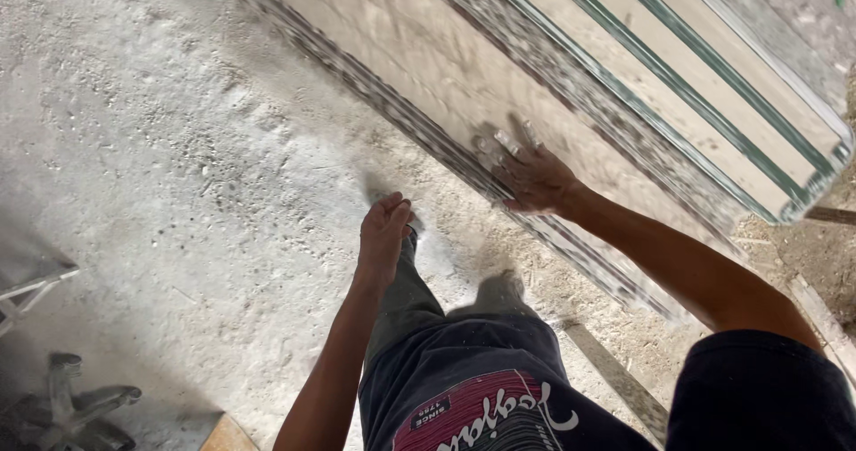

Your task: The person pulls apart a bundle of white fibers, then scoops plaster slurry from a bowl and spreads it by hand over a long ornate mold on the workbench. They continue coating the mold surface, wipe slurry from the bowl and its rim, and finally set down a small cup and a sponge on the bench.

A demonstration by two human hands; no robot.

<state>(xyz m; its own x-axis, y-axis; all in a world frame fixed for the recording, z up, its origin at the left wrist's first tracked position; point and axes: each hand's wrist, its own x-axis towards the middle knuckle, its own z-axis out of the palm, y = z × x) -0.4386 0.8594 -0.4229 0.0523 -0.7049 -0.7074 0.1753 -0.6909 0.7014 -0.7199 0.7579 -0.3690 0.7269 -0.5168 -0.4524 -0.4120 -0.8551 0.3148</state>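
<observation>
Apparently steadying it, the right hand [535,179] lies flat, fingers spread, on the near slab [419,54], which leans on edge with others at far right. Free, the left hand [383,237] hangs loosely curled over the dusty floor [160,148], holding nothing.

Pale grey concrete floor [178,148]: rough, matt, dusty w/ white powder. Long beige stone slab w/ speckled grey-black edge [428,68]: face smooth, dull, dust-filmed; edge looks granite-like, blurred. Right hand [535,179] flat on its face, skin dusted. Stacked clear glass sheets w/ green edges [713,94]: smooth, glossy. Left hand [383,233] bare, touching nothing. Dark cloth shorts w/ pink-white print [473,397]: matt, dust-flecked. Black chair base [67,406]: looks plastic/metal, can't tell which.
</observation>
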